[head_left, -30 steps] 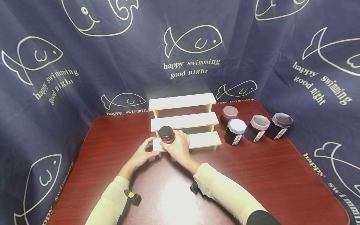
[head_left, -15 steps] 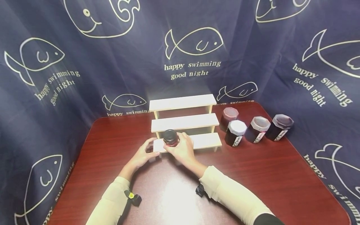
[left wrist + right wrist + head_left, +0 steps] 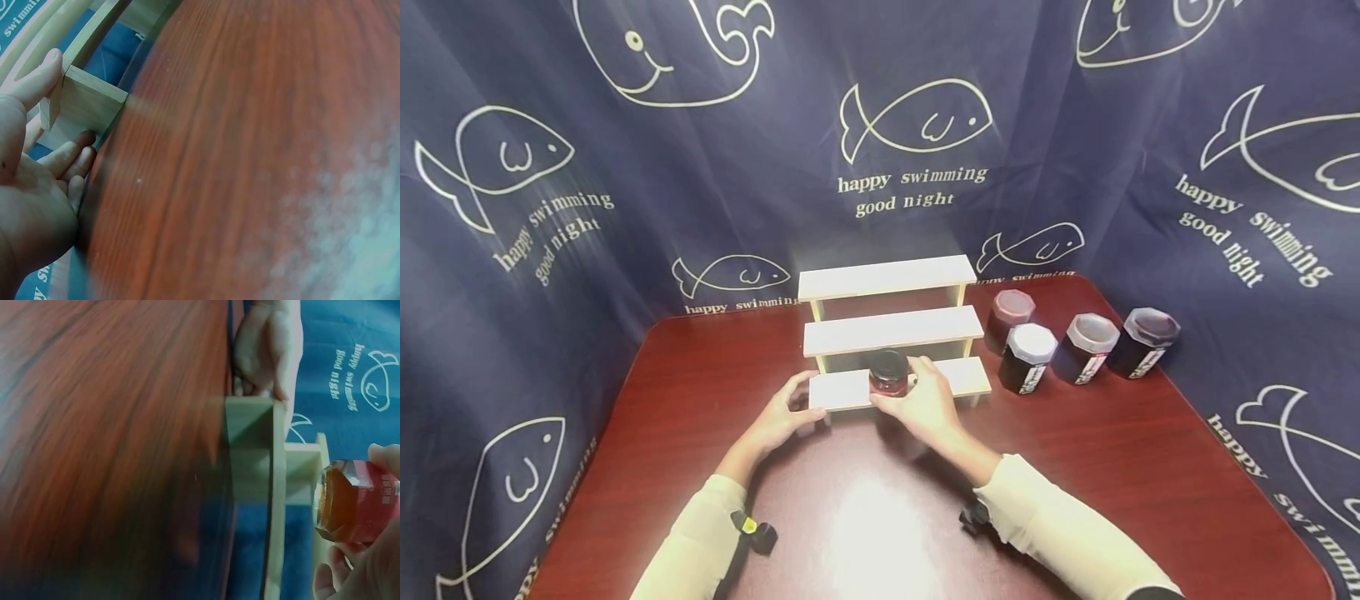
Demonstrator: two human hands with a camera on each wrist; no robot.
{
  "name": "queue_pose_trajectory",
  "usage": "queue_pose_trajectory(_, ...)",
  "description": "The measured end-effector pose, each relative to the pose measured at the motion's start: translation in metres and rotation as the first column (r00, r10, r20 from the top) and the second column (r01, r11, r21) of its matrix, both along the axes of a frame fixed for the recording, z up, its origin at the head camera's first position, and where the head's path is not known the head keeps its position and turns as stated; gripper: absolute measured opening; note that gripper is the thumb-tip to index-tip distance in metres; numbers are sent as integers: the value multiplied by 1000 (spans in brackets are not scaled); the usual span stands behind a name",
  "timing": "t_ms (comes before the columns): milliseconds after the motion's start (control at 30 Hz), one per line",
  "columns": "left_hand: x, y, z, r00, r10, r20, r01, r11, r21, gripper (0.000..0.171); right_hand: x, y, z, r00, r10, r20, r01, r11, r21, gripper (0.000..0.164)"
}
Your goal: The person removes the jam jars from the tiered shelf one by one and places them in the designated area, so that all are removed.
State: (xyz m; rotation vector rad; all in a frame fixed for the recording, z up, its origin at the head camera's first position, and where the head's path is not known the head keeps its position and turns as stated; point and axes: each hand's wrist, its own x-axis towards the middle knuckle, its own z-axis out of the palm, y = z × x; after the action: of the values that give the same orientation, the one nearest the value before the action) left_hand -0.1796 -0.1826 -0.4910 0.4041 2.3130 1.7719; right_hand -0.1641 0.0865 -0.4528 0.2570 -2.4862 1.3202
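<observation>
A three-step wooden display shelf [image 3: 842, 390] with pale tops stands on the table. My right hand [image 3: 925, 404] grips a small glass jar [image 3: 889, 372] with a black lid, upright over the middle of the lowest step. In the right wrist view the jar [image 3: 359, 500] has a red label and amber contents, and a gap shows between its base and the lowest board [image 3: 278, 487]. My left hand [image 3: 781, 417] holds the left end of that step. In the left wrist view its thumb lies at the board's front and the other fingers reach behind the leg.
Right of the shelf stand several larger dark jars, including one with a white lid [image 3: 1032, 343], one with a pinkish lid [image 3: 1013, 307] and one with a dark lid [image 3: 1152, 327]. A dark blue curtain [image 3: 917, 225] with fish drawings hangs close behind the reddish wooden table [image 3: 715, 350].
My right hand has carried the jar rightward along the lowest step, from near its left end to the middle. My left hand has stayed at the shelf's left end.
</observation>
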Motion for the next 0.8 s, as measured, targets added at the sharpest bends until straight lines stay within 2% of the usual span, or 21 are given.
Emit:
queue_pose_trajectory(133,0,-1,-2,1000,-9,-2,9,1000,19,73,0,24,8,1000,-7,22,7,1000,1,60)
queue_pose_trajectory(300,-3,-1,-6,1000,-25,2,25,999,29,73,-4,59,27,999,-21,42,20,1000,25,64)
queue_pose_trajectory(500,-5,-1,-8,1000,-19,-9,19,999,25,72,-2,110,42,995,-85,48,82,995,51,62)
queue_pose_trajectory(733,-18,-9,-35,1000,-1,-31,1,1000,4,74,17,172,40,981,-193,29,188,975,119,63)
queue_pose_trajectory(800,-18,-10,-37,1000,1,-22,0,1000,8,75,24,188,37,975,-220,42,212,966,144,63)
